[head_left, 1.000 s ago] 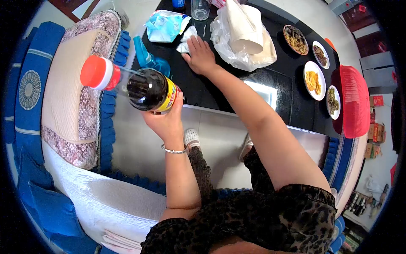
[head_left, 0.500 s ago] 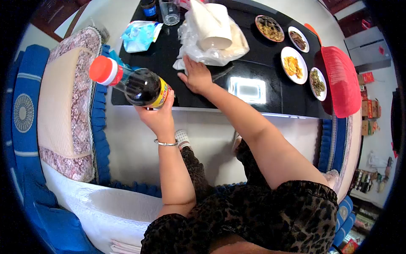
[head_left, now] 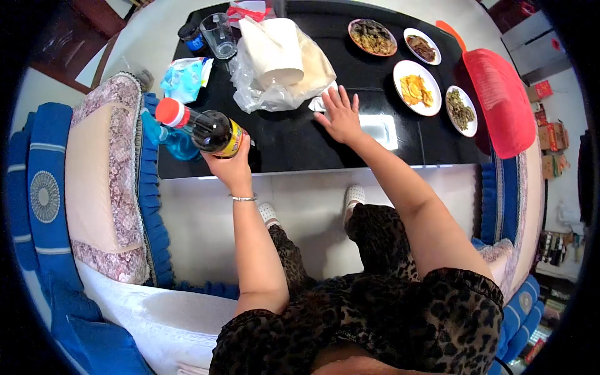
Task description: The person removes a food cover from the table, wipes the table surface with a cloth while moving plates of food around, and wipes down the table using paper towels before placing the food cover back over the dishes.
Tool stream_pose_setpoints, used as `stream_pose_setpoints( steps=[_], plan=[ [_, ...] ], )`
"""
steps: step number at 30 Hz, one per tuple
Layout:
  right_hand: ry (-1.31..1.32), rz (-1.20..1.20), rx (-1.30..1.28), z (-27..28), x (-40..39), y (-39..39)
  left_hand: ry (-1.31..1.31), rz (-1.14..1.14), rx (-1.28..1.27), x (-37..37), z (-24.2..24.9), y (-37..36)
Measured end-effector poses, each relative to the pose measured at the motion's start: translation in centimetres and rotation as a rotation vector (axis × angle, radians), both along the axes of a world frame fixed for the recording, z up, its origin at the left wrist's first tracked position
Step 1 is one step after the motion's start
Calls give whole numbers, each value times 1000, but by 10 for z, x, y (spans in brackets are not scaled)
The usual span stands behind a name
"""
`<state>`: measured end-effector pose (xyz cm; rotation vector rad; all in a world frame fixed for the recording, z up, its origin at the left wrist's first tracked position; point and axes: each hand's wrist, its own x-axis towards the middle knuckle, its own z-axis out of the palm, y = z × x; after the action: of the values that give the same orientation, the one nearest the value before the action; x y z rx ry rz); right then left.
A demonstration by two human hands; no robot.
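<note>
Head view. The left hand (head_left: 230,164) is gripping a dark bottle (head_left: 209,129) from below, fingers closed round its base near the yellow label; the bottle is lying tilted, its red cap (head_left: 170,112) pointing away to the left of the hand, above the near left corner of the black bench (head_left: 294,147). A bracelet (head_left: 242,198) is sitting on the wrist just behind that hand. A blue spray bottle (head_left: 170,139) is standing just left of the hand, partly behind the dark bottle.

The right hand (head_left: 340,114) is lying flat on the bench, fingers spread wide, gripping nothing; a white cloth (head_left: 317,104) is showing at its left edge, touching it. Just left of this hand a plastic bag (head_left: 281,84) is holding a white roll (head_left: 272,50). To its right, four plates of food (head_left: 415,89) are resting near a red cover (head_left: 497,100). Beyond the bag, a glass (head_left: 219,34) is standing.
</note>
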<state>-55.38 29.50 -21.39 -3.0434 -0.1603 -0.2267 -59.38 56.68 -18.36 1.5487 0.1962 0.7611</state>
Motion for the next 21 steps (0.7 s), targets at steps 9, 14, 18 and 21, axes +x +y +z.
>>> stream_pose_setpoints(
  steps=[9,14,18,21],
  plan=[
    [138,69,1387,-8,63,46,49,52,7,-2,7,2],
    [58,69,1546,-10,77,97,121,38,-26,-1,-6,12],
    [26,18,1414,-18,81,119,83,40,-27,-1,5,6],
    [-64,21,847,7,48,94,75,41,14,-4,7,7]
  ],
)
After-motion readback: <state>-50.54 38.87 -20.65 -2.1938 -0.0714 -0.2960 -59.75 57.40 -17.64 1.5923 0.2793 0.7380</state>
